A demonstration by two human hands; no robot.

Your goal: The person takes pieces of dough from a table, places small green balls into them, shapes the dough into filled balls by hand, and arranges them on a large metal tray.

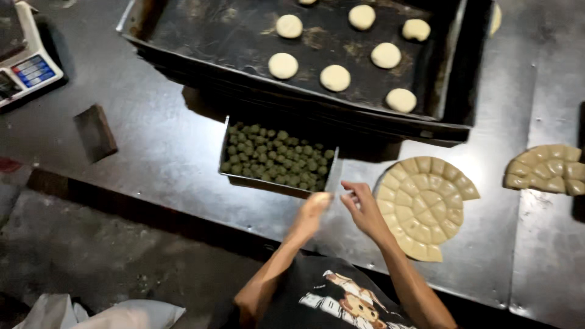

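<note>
Two hands work by the green balls

The left hand (pixel 314 210) holds a dough piece (pixel 321 197); the right hand (pixel 364 209) pinches narrow beside it, near the tin (pixel 275 184) of green balls (pixel 277 155).

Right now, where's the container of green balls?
Head view, centre: the metal container of green balls sits on the dark table, just below the big baking tray of dough rounds, directly above the left hand.

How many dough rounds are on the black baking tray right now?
8 dough rounds show on the baking tray: three nearest, three behind, one at the right, one cut off at the top edge. More may lie out of frame.
</note>
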